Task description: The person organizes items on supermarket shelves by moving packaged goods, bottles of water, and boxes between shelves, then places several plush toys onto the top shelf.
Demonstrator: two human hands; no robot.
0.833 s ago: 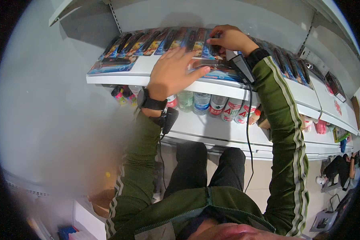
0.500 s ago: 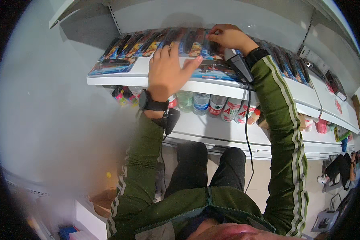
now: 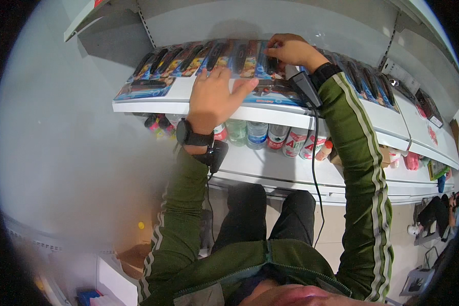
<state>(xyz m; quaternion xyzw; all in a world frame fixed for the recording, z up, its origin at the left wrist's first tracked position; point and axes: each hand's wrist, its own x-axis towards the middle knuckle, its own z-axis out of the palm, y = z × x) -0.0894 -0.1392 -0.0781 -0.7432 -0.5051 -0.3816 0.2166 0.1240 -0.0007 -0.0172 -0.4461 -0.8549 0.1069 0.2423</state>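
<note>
On the white shelf stands a row of flat blister packs, each a blue printed card with a long black-handled tool under clear plastic. My right hand has its thumb and fingers closed at the top of one blister pack right of the row's middle. In front of that pack another blister pack lies flat, partly covered by the right wrist. My left hand is over the shelf's front, palm down, thumb stretched out, fingers by the row's lower edge. It holds nothing.
Below, a lower shelf carries several bottles. At the left front corner lies a single blister pack; more packs continue right of my arm. A black cable hangs from the right wrist's device. Another person is at far right.
My left hand's fingers have drawn back slightly from the row of packs toward the shelf's front. My right hand stays at the same pack. The view has shifted a little.
</note>
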